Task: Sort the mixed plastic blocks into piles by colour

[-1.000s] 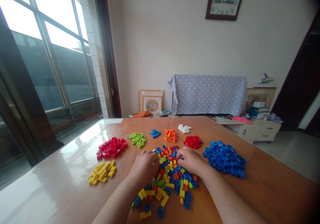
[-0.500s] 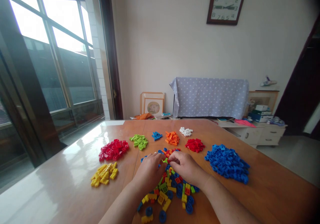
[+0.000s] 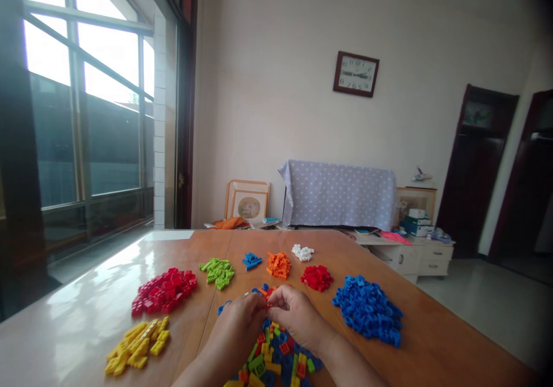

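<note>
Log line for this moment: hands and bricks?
left hand: over mixed-colour plastic brick pile, fingertips meeting right hand | grip: unclear | nearby: blue plastic brick pile, wooden table

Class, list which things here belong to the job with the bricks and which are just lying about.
Belong: left hand, right hand, mixed bricks, red pile, yellow pile, green pile, orange pile, big blue pile.
Lying about: clock, picture frames, dotted cloth, boxes.

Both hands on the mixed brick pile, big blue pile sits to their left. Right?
Not quite: the head view shows the big blue pile to their right. Left hand and right hand are on the mixed brick pile.
</note>
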A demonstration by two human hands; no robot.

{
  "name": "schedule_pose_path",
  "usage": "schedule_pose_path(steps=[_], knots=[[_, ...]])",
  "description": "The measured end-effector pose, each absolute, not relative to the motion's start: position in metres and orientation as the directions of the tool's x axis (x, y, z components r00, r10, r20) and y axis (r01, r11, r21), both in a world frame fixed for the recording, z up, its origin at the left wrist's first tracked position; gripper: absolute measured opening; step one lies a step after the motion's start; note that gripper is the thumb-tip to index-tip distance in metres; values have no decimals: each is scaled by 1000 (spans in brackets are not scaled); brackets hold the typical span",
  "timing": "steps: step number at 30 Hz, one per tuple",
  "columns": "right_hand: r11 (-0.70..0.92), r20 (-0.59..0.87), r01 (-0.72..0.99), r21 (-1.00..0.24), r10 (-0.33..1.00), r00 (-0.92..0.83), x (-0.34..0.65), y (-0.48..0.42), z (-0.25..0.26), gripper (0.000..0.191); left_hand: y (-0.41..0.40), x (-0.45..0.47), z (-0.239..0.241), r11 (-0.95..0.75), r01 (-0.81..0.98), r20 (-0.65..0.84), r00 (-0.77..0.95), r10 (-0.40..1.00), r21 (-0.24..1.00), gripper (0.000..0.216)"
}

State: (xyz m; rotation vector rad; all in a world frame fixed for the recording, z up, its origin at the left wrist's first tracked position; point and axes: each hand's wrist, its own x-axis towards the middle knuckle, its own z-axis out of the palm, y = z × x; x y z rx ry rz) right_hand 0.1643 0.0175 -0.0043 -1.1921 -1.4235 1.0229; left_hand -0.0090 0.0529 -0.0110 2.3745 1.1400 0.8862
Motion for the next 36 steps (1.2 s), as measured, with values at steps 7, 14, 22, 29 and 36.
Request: schedule_pose_path(steps=[7, 14, 22, 29, 36], knots=[[128, 117, 210, -969, 991, -66, 166, 17, -7, 27, 54, -11, -12, -554, 598, 334, 446, 830, 579, 18], [135, 119, 233, -963, 990, -82, 168, 20, -13, 34, 52, -10, -5, -616, 629, 373, 491, 788, 475, 18], [106, 90, 209, -972, 993, -81, 167, 21, -13, 42, 53, -11, -5, -607, 631, 374, 478, 794, 482, 21], [144, 126, 229, -963, 988, -92, 167, 23, -16, 43, 50, -8, -4, -613, 628, 389, 474, 790, 480, 20], [131, 109, 233, -964, 989, -104, 168, 22, -16, 45, 52, -8, -6, -628, 628, 390, 492, 778, 460, 20]])
